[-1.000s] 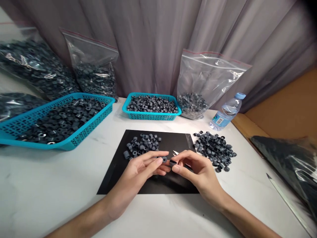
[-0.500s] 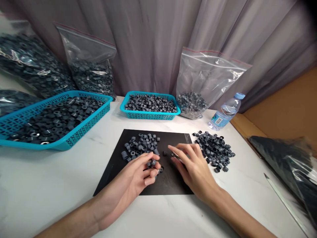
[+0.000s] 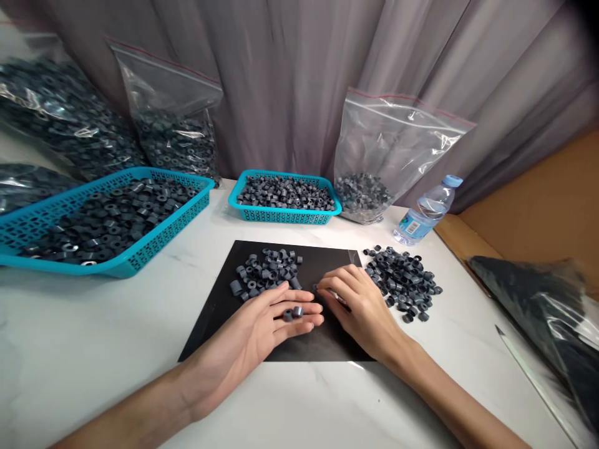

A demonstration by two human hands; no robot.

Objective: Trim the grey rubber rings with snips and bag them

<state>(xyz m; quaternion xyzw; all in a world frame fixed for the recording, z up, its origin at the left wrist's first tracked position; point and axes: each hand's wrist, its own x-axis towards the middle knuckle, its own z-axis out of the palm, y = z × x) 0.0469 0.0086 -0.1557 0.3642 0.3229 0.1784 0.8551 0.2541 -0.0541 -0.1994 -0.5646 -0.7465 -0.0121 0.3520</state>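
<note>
My left hand (image 3: 266, 318) is turned palm up over the black mat, its fingers stretched out. A few small grey plastic rings (image 3: 293, 313) rest on those fingers. My right hand (image 3: 360, 299), palm down at the mat's right side, has its fingers closed around a small shiny metal tool (image 3: 340, 299), mostly hidden by the fingers. At its fingertips a small dark piece (image 3: 315, 289) partly shows. Just beyond my left hand lies a pile of grey rings (image 3: 269, 268) on the black mat (image 3: 322, 262). Another ring pile (image 3: 405, 280) sits right of my right hand.
Two blue baskets of rings, a large one (image 3: 126, 265) and a smaller one (image 3: 285, 216), stand left and behind. Ziplock bags (image 3: 178, 137) of rings stand along the curtain. To the right are a water bottle (image 3: 425, 212), a pencil-like stick (image 3: 528, 377) and a dark bag (image 3: 533, 299).
My left hand's fingers have uncurled and stretched to the right, exposing the rings on them. My right hand has shifted slightly left and down, covering more of the metal tool.
</note>
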